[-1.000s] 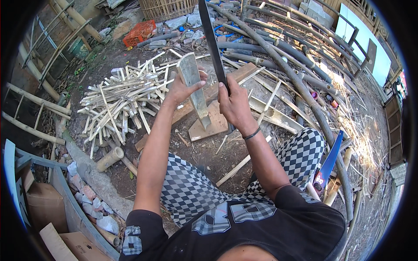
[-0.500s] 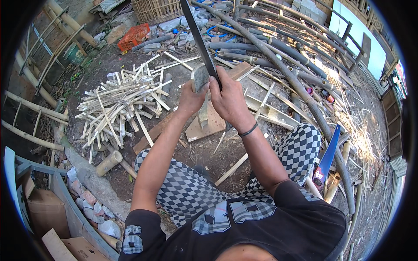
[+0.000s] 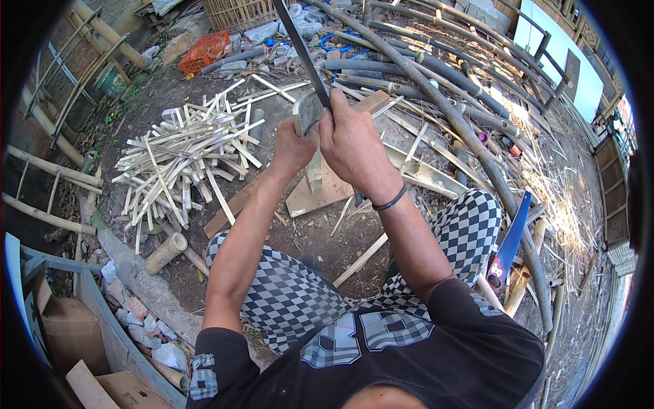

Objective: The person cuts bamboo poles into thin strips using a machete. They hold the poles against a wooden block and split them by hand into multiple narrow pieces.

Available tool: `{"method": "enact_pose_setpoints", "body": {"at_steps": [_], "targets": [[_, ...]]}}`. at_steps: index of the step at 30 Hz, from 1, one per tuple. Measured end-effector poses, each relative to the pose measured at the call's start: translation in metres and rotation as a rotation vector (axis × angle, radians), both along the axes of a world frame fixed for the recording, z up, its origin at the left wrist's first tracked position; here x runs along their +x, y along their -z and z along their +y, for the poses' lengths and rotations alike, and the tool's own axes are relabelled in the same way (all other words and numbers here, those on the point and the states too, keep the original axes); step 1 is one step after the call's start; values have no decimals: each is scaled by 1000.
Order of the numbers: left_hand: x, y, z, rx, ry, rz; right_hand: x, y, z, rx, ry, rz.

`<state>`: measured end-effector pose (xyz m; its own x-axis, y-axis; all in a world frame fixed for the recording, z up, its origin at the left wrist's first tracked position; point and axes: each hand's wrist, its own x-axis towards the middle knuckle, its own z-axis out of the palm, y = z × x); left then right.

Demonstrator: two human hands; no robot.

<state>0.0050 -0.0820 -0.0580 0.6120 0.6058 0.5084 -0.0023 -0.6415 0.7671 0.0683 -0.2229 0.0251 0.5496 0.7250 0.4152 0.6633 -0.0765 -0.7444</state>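
Gripping a dark blade (image 3: 300,48), the right hand (image 3: 354,146) is closed on its handle; the left hand (image 3: 294,146) wraps an upright bamboo piece (image 3: 312,136) standing on a wooden block (image 3: 327,194). Dirt ground (image 3: 306,238) holds a split-bamboo pile (image 3: 180,163). An orange crate (image 3: 204,51), a wicker basket (image 3: 238,12) and cardboard boxes (image 3: 68,334) sit around.

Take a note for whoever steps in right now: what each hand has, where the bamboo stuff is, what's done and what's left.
Left hand grips an upright bamboo piece standing on a wooden board. Right hand holds a long dark blade, its edge at the piece's top.
Done: a pile of split bamboo strips lies on the ground to the left.
Left: this piece is not yet split; long bamboo poles lie beyond the board.
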Motion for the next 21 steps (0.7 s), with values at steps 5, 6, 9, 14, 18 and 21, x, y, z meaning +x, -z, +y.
{"method": "enact_pose_setpoints", "body": {"at_steps": [5,6,9,14,18,21], "targets": [[4,18,24,-2,21,197,10,9,23,-44,69,-94],[2,30,12,-15,96,47,21,16,29,-44,97,-76],[8,82,19,-45,50,-100,33,11,24,-35,16,-76],[22,83,28,68,-142,-110,18,-17,19,-35,33,-162],[17,17,26,165,-78,-14,8,-58,13,145,75,-199],[23,108,26,219,3,280,43,34,56,-88,123,-215]]}}
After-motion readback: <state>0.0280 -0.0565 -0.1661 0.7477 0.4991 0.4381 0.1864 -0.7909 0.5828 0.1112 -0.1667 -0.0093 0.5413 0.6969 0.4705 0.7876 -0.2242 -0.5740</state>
